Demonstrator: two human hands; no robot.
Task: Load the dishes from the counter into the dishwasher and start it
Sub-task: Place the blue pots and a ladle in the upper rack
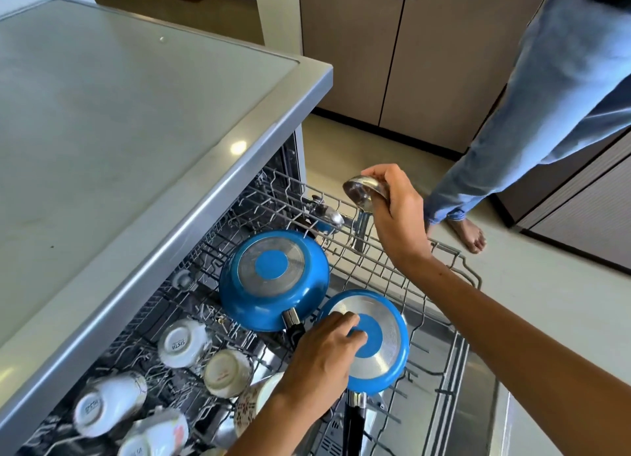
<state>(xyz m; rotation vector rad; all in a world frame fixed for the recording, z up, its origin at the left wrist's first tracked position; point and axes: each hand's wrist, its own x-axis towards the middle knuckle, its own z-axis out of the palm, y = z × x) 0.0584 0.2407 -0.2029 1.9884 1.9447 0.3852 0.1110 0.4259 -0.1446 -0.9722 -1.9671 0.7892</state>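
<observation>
Fingers of our left hand [327, 344] lie curled and loosely spread on the ridged steel base of a small blue pan [372, 341], upturned in the wire dishwasher rack [440, 319]. Our right hand [397, 213], beyond it, pinches the bowl of a shiny steel ladle [363, 191], its handle dipping into the rack. Left of both hands sit a larger blue pan [273, 279] (also inverted) and glazed white cups [182, 343], bottoms up, under the smooth grey countertop [119, 121].
</observation>
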